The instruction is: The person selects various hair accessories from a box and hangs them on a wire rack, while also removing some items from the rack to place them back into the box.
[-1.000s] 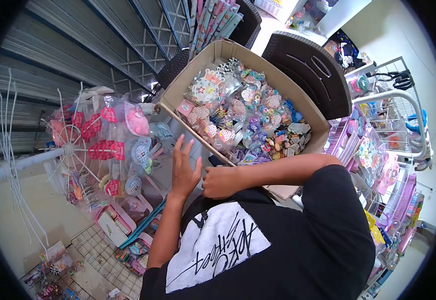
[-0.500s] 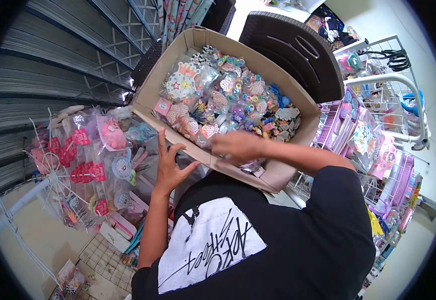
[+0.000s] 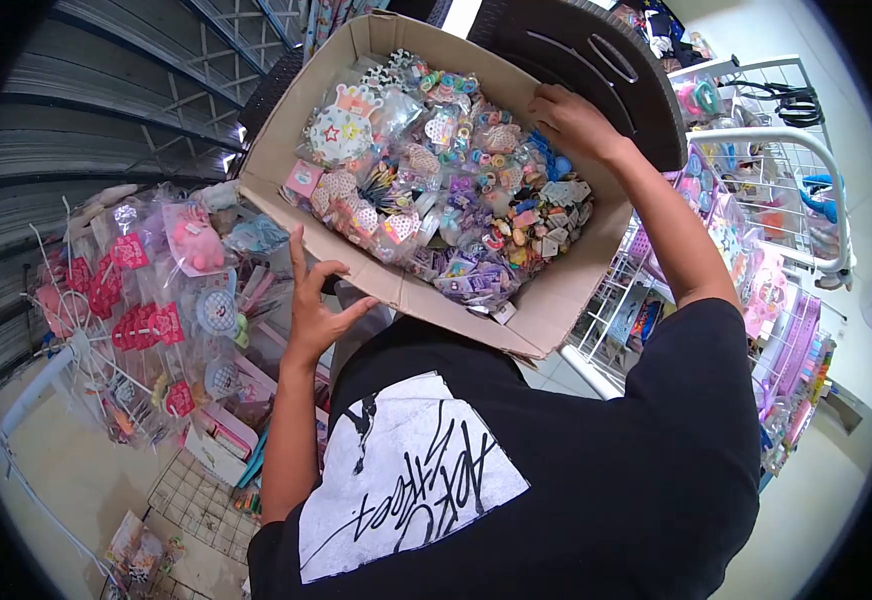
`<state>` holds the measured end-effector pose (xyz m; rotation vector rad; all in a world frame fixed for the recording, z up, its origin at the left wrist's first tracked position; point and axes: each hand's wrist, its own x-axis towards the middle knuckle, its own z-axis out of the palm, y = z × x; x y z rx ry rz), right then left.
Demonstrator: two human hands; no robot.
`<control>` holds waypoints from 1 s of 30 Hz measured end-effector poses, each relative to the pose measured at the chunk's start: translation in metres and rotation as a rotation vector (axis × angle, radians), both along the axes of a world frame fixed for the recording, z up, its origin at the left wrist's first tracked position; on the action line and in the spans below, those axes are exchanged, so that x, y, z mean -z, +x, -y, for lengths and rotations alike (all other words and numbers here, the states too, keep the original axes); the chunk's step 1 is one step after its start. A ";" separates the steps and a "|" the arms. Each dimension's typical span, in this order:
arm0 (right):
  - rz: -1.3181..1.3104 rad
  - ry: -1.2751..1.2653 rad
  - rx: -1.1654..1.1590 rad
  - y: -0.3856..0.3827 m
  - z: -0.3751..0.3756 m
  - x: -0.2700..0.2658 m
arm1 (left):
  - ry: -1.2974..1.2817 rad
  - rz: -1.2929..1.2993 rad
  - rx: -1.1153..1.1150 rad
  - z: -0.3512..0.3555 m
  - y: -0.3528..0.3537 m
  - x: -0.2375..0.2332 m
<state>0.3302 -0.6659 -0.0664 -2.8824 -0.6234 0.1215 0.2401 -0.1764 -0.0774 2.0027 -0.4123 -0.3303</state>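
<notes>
A large cardboard box (image 3: 286, 135) lies tilted before me, filled with small packaged trinkets. My left hand (image 3: 318, 315) is at its near left side, fingers spread and thumb apart, touching the outer wall. My right hand (image 3: 578, 125) is at the far right rim, its bent fingers on the cardboard edge; some fingertips are hard to make out. Just below that hand is a blue bagged item (image 3: 553, 160). Inside the box are a star-patterned packet (image 3: 341, 135), a pink square card (image 3: 303, 178), purple packets (image 3: 476, 280) and loose colourful charms (image 3: 536, 225).
A dark chair back (image 3: 596, 60) rises behind the box. Pink bagged goods (image 3: 194, 240) hang on a rack at left, near a metal shutter (image 3: 86, 120). White wire shelving (image 3: 776, 135) with goods stands at right. A wire grid (image 3: 201, 515) lies on the floor.
My right hand has moved from the contents near the box's front up to the far right rim. The view has shifted a little, so the box appears higher and further left.
</notes>
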 end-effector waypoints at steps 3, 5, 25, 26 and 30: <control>0.039 0.010 -0.023 0.001 0.002 0.002 | 0.027 0.090 0.000 0.001 0.000 0.001; 0.070 0.010 -0.045 -0.001 0.002 0.002 | 0.026 0.089 -0.005 0.001 0.000 0.001; -0.320 0.135 0.108 -0.067 -0.131 0.077 | -0.004 -0.055 -0.065 0.007 0.001 -0.003; -0.290 0.205 0.118 -0.076 -0.136 0.087 | 0.024 0.009 -0.039 0.005 0.002 -0.001; -0.253 0.076 -0.078 -0.087 -0.155 0.084 | 0.028 0.131 -0.002 0.005 0.004 0.007</control>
